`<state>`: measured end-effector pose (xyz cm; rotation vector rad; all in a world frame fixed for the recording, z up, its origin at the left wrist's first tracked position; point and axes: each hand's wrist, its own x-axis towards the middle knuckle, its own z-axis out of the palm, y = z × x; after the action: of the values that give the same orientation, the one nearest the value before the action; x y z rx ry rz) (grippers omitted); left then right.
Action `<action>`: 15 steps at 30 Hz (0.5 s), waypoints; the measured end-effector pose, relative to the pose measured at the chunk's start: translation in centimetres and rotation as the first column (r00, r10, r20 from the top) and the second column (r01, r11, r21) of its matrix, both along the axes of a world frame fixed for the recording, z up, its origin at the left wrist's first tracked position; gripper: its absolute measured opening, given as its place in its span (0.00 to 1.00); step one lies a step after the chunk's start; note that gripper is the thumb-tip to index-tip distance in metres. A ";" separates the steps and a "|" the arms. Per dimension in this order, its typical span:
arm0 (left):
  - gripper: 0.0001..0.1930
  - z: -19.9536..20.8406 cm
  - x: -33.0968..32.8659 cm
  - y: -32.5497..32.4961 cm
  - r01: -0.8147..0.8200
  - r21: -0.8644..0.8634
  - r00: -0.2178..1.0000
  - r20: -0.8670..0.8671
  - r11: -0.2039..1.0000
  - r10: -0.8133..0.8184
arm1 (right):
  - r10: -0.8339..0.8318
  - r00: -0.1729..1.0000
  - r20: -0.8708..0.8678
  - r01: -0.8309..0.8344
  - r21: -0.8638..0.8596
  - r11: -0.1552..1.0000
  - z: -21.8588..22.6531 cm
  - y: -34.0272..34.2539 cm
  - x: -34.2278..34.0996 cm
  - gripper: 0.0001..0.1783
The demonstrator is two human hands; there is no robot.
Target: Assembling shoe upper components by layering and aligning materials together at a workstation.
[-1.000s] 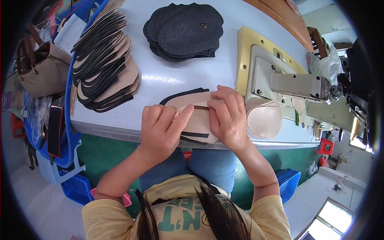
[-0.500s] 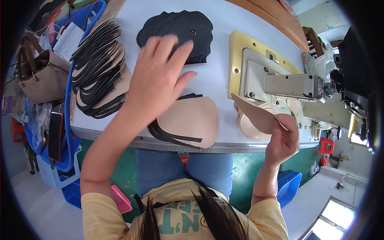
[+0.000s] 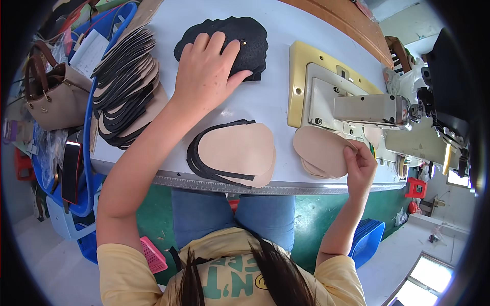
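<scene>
My left hand (image 3: pixel 206 71) reaches across the table with fingers spread. Its fingertips rest on a pile of black, scalloped-edge pieces (image 3: pixel 219 30), which has a small shiny metal bit on top. Between thumb and fingers my right hand (image 3: pixel 362 164) pinches the edge of a beige oval piece (image 3: pixel 321 148). This piece lies nearly flat above other beige pieces (image 3: pixel 314 171) beside the sewing machine. In front of me, a stack of rounded beige pieces (image 3: pixel 237 150) sits with black strap-like pieces (image 3: pixel 195 160) along its left side.
A sewing machine (image 3: pixel 367 108) on a pale yellow base stands to the right. Overlapping black and beige pieces (image 3: pixel 127 86) fan out at the left. Past them are a blue basket (image 3: pixel 92 178) with a phone (image 3: pixel 71 173) and a handbag (image 3: pixel 58 97). A metal ruler (image 3: pixel 214 184) edges the table.
My left hand has come down onto the black pile with its fingers slightly bent. The beige piece in my right hand has gone from tilted up to nearly flat.
</scene>
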<state>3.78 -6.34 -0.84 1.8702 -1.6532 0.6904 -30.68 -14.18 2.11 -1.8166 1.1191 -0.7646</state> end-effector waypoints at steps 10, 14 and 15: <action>0.19 1.8 -3.8 7.4 0.353 -0.239 0.936 0.110 0.905 -0.335 | -0.116 0.968 0.221 0.113 0.025 0.993 0.1 -1.4 -2.3 0.08; 0.15 -1.2 -8.4 11.9 0.329 0.136 0.942 0.021 0.935 -0.335 | -0.094 0.933 0.348 0.028 0.191 0.981 -0.4 -0.1 -0.1 0.08; 0.15 -1.8 -8.8 12.4 0.319 0.112 0.948 -0.048 0.941 -0.315 | -0.058 0.941 0.334 -0.013 0.207 0.978 -0.4 0.4 0.7 0.08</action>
<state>-5.05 6.10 -2.63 1.6256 -1.9546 0.4352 -30.02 -13.73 1.70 -1.4349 0.9540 -0.9004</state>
